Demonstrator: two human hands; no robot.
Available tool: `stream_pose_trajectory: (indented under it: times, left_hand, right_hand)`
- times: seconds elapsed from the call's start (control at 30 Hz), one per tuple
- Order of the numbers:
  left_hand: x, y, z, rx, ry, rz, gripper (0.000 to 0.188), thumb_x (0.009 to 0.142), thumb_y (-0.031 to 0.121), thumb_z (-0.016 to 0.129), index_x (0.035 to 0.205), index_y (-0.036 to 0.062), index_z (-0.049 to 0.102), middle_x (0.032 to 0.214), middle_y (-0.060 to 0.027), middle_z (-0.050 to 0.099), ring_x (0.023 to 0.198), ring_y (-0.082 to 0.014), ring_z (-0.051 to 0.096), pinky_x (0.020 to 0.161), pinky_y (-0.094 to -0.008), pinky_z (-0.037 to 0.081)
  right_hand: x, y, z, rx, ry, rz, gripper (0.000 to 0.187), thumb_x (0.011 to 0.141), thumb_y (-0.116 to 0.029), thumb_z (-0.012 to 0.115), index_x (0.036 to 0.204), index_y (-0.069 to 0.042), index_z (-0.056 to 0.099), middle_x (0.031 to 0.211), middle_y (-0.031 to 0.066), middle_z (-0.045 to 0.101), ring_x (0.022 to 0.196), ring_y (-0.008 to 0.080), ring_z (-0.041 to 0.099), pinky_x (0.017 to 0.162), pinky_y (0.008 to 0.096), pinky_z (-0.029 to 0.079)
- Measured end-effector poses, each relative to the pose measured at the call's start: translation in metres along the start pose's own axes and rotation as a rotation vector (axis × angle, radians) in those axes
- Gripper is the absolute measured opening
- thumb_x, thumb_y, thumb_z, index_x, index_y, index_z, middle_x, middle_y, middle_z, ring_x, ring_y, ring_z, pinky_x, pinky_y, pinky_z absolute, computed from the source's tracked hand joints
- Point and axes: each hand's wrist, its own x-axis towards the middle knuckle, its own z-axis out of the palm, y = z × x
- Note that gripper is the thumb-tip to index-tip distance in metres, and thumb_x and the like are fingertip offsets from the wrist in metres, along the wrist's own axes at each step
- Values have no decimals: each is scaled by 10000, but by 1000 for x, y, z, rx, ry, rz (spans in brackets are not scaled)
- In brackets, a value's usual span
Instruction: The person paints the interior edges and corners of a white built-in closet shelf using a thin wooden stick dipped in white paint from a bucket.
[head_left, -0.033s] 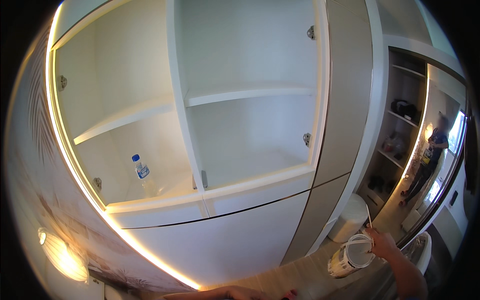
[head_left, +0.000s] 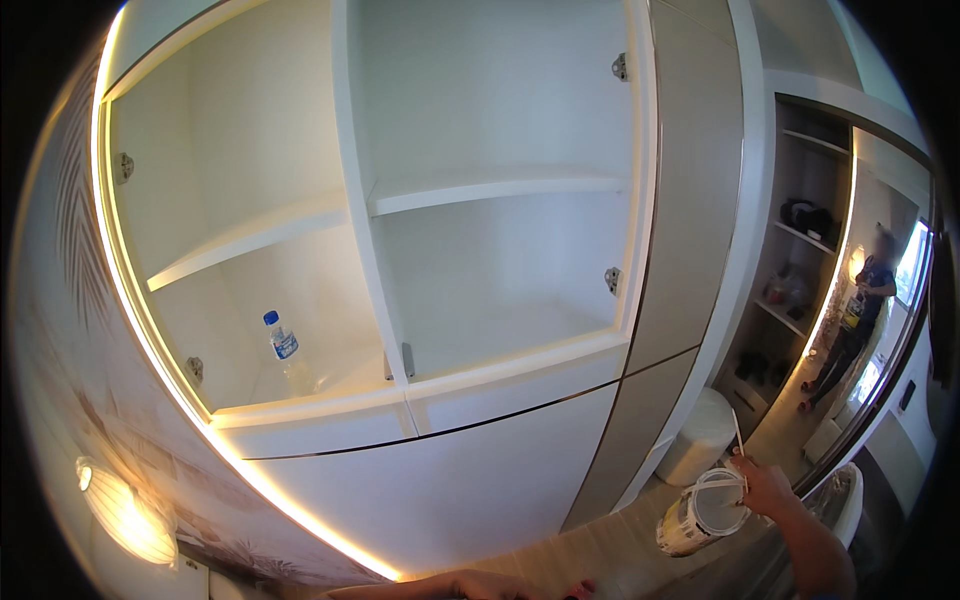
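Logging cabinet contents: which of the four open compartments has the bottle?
The lower-left compartment: a clear, blue-capped bottle stands in it, while no bottle shows in the upper-left, upper-right or lower-right one.

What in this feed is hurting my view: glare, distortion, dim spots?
Head view: the lamp and light strip glare nearly white; head view: edges of the cabinet bend; head view: the shelves at right are dim, contents hard to make out; head view: the right hand and bucket look fairly clear.
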Motion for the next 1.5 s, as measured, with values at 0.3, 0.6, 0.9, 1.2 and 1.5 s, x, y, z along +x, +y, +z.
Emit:
stream_pose_trajectory:
  times: [0.3,0.6,0.9,1.2,1.5]
  left_hand:
    - [1,3,-6,19,19,2,488,958,314,670,1356,35,624,1313,-154,665,1237,-278,608,1031,-415,485]
    - [-7,-4,-16,16,59,-12,494,960,312,665,1369,40,620,1332,-161,658,1255,-287,602,1047,-418,478]
    - [-45,-13,-10,76,111,-50,500,962,310,661,1383,44,616,1351,-168,650,1273,-295,596,1062,-420,471]
    - [-84,-28,0,76,167,-130,506,964,309,657,1396,48,612,1371,-175,643,1291,-304,590,1077,-423,464]
    - [-109,-38,5,59,196,-183,513,966,307,652,1409,53,609,1390,-182,636,1309,-313,584,1092,-426,457]
  right_hand:
    - [1,10,12,-49,-29,3,603,787,-95,724,1371,-145,583,1407,111,656,957,415,724,818,513,595]
    - [6,5,5,-56,-108,32,640,785,-114,744,1399,-145,566,1443,115,616,968,411,724,837,525,588]
    - [7,4,7,-15,-113,13,748,718,-167,855,1400,-68,567,1475,204,586,1197,450,644,1007,517,532]
    - [5,14,10,-48,-27,-57,684,761,-138,785,1410,-81,574,1473,184,598,1001,434,720,858,509,589]
    - [6,8,6,-67,-91,-41,692,738,-142,786,1401,-94,594,1492,163,589,1037,403,725,864,489,599]
